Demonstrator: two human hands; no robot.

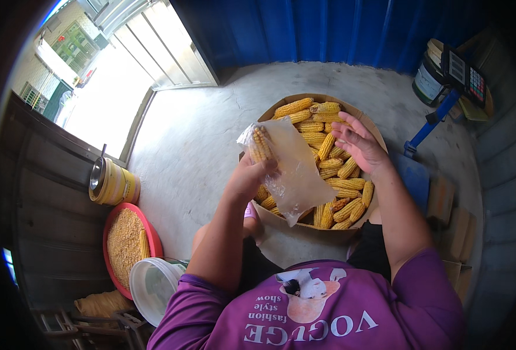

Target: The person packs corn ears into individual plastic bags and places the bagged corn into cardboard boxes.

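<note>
My left hand [258,173] grips an ear of dried corn [261,144], which stands tip up. A clear plastic bag [301,170] covers the ear's upper part and hangs from there to the right. My right hand [358,142] is raised with fingers apart, holding nothing. Both hands are above a rounded cardboard box [374,124] filled with yellow corn ears [345,183]. The bag hides part of the ears and the box's near left side.
At left stand a red basin [155,238] of loose kernels [124,245] with one ear on top, a white bucket [146,280] and a yellow bucket [124,181]. To the right are a blue platform scale [411,175] and cardboard boxes [454,232]. An open doorway [105,105] lies upper left.
</note>
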